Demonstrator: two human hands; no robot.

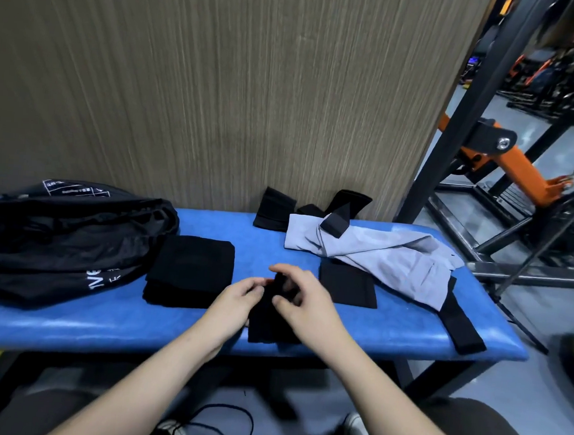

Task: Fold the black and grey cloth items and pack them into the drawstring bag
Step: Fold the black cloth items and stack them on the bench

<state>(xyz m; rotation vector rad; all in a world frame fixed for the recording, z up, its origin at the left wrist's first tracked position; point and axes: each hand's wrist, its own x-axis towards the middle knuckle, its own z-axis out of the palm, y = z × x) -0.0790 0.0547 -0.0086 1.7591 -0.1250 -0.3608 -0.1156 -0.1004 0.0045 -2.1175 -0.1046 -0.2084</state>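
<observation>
A small black cloth (264, 324) lies near the front edge of the blue bench (67, 324). My left hand (235, 302) pinches its upper left part and my right hand (303, 303) grips its top from the right. Left of them sits a folded black cloth (190, 271), and beyond that the black drawstring bag (56, 242) with white lettering lies slumped. A crumpled grey garment (388, 255) sprawls at the right, with a flat black piece (348, 286) just in front of it.
More black pieces (276, 209) lean against the wood-grain wall (220, 76) at the back. A black strap (464, 328) hangs over the bench's right end. Black and orange gym equipment (506, 164) stands to the right. A dark cord (227, 423) lies on the floor between my knees.
</observation>
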